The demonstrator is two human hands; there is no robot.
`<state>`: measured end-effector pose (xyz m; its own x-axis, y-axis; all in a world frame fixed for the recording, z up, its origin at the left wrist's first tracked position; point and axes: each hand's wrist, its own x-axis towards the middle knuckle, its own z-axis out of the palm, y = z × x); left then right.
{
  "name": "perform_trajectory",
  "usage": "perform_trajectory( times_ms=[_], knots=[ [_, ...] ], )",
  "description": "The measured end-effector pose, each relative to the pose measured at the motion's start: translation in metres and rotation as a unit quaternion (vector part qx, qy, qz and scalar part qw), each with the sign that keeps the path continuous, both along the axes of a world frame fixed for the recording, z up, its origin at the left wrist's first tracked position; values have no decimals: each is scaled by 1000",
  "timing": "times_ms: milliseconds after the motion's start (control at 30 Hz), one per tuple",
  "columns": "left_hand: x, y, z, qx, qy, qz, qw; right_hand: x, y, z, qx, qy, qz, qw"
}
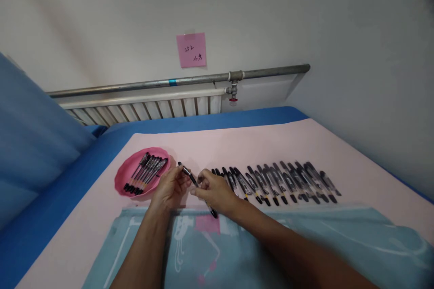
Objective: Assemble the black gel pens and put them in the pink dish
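Observation:
A black pen (190,177) slants between my hands, its upper end leaning away from me. My left hand (172,186) is closed around that upper end, thumb and fingers against it. My right hand (217,192) pinches the middle, hiding part of the length. Below the right hand a black tip (213,212) sticks out, seemingly the same pen's other end. To the left of my left hand lies a pink oval tray (121,175) with several similar pens (149,172) side by side in it. Right of my right hand, many black pens (271,183) lie in a loose row.
A pink cover (217,144) lies over the blue table surface (203,119). Along its near side runs a light-blue printed cloth (305,226). Behind are a radiator (159,109), a metal pipe (200,80) and a wall with a pink note (191,50). Blue fabric (30,135) hangs at left.

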<state>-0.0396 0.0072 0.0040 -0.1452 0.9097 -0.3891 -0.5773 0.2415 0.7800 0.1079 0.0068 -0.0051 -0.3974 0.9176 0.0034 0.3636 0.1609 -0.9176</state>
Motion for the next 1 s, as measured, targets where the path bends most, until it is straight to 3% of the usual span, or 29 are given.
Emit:
perform_trajectory(
  times_ms=[233,500,667,767,867,933,1000],
  knots=[
    [2,-3,-3,1,8,-53,999,-3,-1,2,-75,97,3,992],
    [17,-15,-1,6,25,-141,990,1,6,4,-23,62,-53,996],
    [22,-15,2,15,66,-133,989,4,8,0,16,39,-38,998],
    [14,-11,10,38,127,-60,989,4,7,-1,47,57,-18,997],
    [-13,-6,23,69,223,88,968,5,8,0,73,78,-33,994],
    [-36,-6,31,78,308,204,926,6,8,1,82,82,-42,992],
    [-58,-8,36,66,402,295,864,6,9,0,86,78,-42,992]
  ],
)
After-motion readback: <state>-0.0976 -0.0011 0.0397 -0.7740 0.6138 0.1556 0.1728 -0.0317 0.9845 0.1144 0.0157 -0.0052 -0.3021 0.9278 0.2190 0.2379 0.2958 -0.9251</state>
